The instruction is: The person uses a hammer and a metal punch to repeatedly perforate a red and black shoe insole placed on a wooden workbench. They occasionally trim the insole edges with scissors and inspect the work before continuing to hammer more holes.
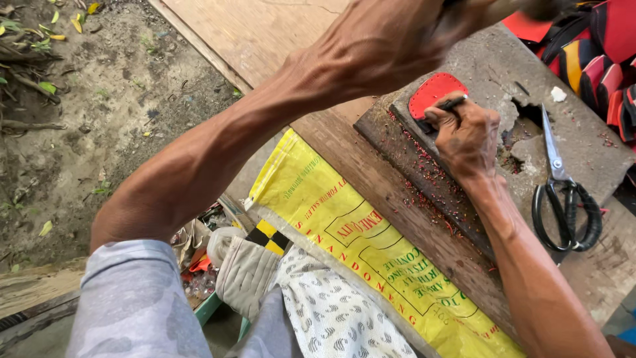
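Two hands are observed: the right hand (pixel 466 132) is clenched on a dark punch (pixel 450 104) set against a red piece (pixel 434 91), while the left hand's (pixel 391 33) grip cannot be determined.

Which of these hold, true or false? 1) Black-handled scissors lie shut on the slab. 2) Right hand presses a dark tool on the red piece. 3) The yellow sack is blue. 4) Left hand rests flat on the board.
1) True: the black-handled metal scissors lie closed on the grey stone slab.
2) True: the right hand holds a dark tool tip against the red rounded leather-like piece.
3) False: the woven printed sack is yellow.
4) False: the left hand is raised, gripping something mostly out of frame.
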